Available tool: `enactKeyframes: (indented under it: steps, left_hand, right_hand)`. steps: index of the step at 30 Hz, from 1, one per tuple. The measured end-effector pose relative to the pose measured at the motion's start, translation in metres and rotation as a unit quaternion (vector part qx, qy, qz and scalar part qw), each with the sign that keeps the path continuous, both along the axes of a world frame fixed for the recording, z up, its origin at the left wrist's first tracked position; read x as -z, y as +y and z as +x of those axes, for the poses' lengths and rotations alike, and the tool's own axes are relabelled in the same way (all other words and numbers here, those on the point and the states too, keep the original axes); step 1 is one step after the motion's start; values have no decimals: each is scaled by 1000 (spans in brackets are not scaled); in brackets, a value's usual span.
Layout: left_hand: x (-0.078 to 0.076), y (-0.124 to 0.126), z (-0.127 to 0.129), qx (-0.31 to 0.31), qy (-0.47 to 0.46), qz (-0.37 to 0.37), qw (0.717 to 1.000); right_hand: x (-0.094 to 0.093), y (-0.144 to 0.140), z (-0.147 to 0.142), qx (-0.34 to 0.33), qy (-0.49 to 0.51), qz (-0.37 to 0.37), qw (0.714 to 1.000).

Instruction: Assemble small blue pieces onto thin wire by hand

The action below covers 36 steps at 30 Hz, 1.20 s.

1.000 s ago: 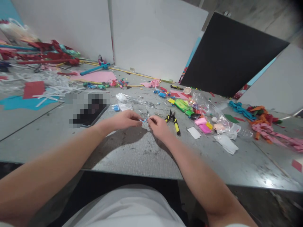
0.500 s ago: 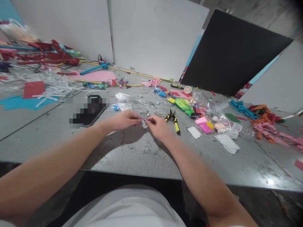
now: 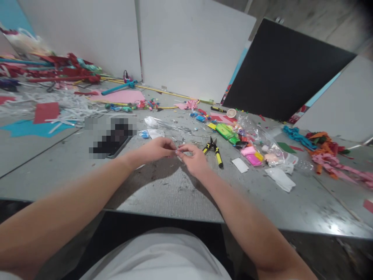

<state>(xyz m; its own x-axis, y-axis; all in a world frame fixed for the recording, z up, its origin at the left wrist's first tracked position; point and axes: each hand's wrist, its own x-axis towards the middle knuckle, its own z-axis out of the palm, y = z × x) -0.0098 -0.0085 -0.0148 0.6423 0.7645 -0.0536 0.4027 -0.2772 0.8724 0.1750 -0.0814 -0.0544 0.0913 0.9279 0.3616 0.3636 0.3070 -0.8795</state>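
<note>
My left hand (image 3: pixel 159 149) and my right hand (image 3: pixel 192 157) meet above the grey table, their fingertips pinched close together. Between them is something tiny, with a bluish-white speck showing; its kind is too small to make out. Just right of my right hand lies a pair of yellow-and-black pliers (image 3: pixel 215 149) with its jaws spread. Beyond the hands is a bundle of thin silvery wires (image 3: pixel 175 126). A small blue lump (image 3: pixel 144 134) and a white wrapper (image 3: pixel 155 133) sit behind my left hand.
A phone (image 3: pixel 119 146), partly blurred out, lies left of my hands. Packets of coloured clay (image 3: pixel 227 134), a clear plastic bag (image 3: pixel 259 132) and a white card (image 3: pixel 240 165) are at the right. Shredded white paper (image 3: pixel 67 103) covers the far left. Upright boards (image 3: pixel 189 46) close off the back.
My fingers have shifted slightly around the tiny thing, and the right fingers look a little more spread. The view has moved slightly; the things on the table lie as before.
</note>
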Motion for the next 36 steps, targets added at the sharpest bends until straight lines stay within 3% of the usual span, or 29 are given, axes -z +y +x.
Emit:
enactKeyframes:
  steps: [6, 10, 17, 20, 24, 28, 36]
  left_hand:
    - [-5, -3, 0, 34, -44, -66, 996]
    - [-4, -3, -2, 32, -27, -34, 999]
    - [-2, 1, -2, 48, -34, -9, 998]
    - [-6, 0, -3, 49, 9, -5, 999]
    - [-9, 0, -5, 48, 62, 17, 997]
    - [-10, -3, -4, 61, 53, 1, 997]
    - [-14, -7, -2, 33, 19, -12, 999]
  right_hand:
    - [2, 0, 0, 4, 19, -5, 1000]
    - [-1, -1, 3, 26, 36, -11, 999]
    - [-2, 4, 5, -18, 60, -70, 996]
    - [-4, 5, 11, 20, -2, -68, 997]
    - [-8, 3, 18, 80, -87, 5, 993]
    - [-10, 1, 15, 99, -72, 7, 993]
    - [-5, -2, 6, -13, -47, -26, 998]
